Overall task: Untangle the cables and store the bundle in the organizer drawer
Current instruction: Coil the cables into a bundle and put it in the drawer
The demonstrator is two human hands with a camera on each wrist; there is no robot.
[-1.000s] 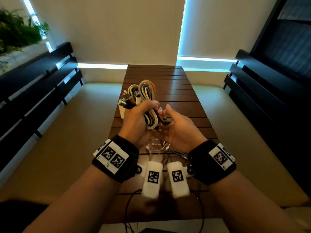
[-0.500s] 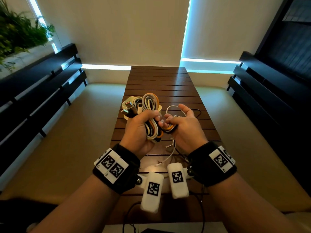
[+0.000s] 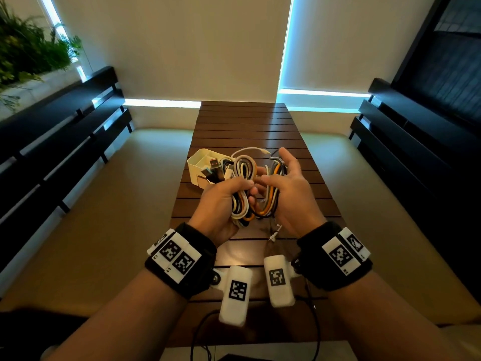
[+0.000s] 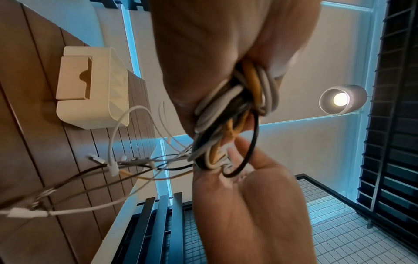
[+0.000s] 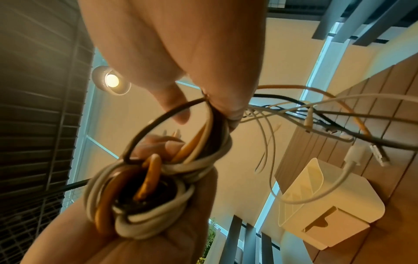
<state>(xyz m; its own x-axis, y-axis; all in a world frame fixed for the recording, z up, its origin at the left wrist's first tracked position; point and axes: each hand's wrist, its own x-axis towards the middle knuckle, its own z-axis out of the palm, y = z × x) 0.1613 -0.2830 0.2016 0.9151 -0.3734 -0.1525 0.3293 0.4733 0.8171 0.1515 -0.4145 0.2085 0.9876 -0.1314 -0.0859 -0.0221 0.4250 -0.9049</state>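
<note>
A bundle of white, orange and black cables [image 3: 243, 178] hangs in the air above the wooden slatted table [image 3: 244, 126]. My left hand [image 3: 229, 188] grips the coiled part [image 4: 228, 100] in its fist, USB plugs sticking out to the left. My right hand [image 3: 279, 183] holds several loops [image 3: 270, 201] pulled off to the right; thumb and curled fingers close on the strands [image 5: 217, 125] and the index finger points up. Loose ends with connectors [image 4: 113, 167] dangle toward the table. The white organizer [image 3: 200, 165] stands just behind the left hand, its drawer [image 4: 74, 78] closed at its base.
Dark slatted benches [image 3: 65, 142] run along both sides of the table on a beige floor. A plant [image 3: 28, 50] sits at the upper left. Black wrist-camera leads [image 3: 203, 332] trail over the table's near edge. A lamp [image 4: 341, 99] shines overhead.
The right hand has drawn several loops rightward out of the coil, and its fingers have spread. More of the organizer shows behind the left hand.
</note>
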